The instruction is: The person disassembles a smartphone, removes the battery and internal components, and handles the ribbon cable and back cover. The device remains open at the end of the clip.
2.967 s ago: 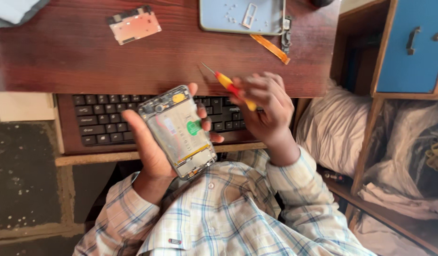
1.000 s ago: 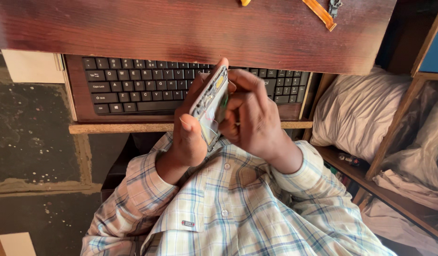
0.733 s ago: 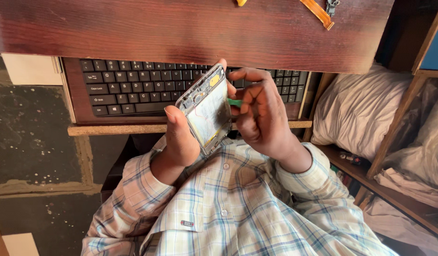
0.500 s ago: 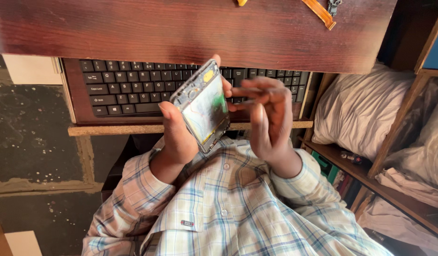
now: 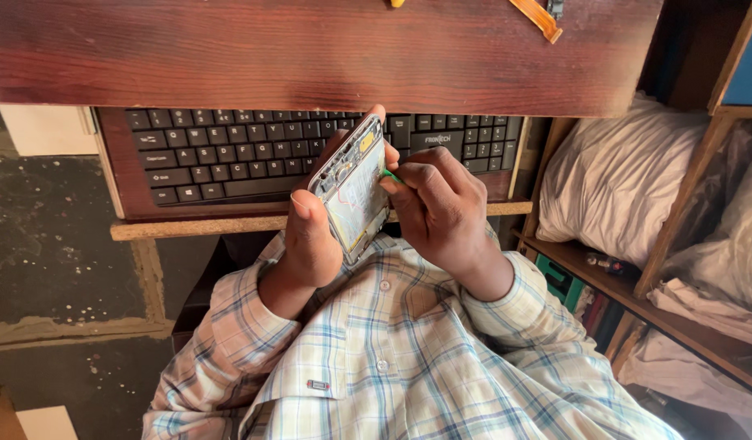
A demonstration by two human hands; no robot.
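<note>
While the left hand clamps the opened phone tilted up, the right hand pinches a green tool against its edge.

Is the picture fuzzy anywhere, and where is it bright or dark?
Head view: mostly sharp; the keyboard keys and the opened phone in the left hand look clear. Right hand is sharp too. Daylight falls brightest on the white bundle on the shelf, and the wooden desk top has a soft sheen. The space under the desk is in shadow.
</note>
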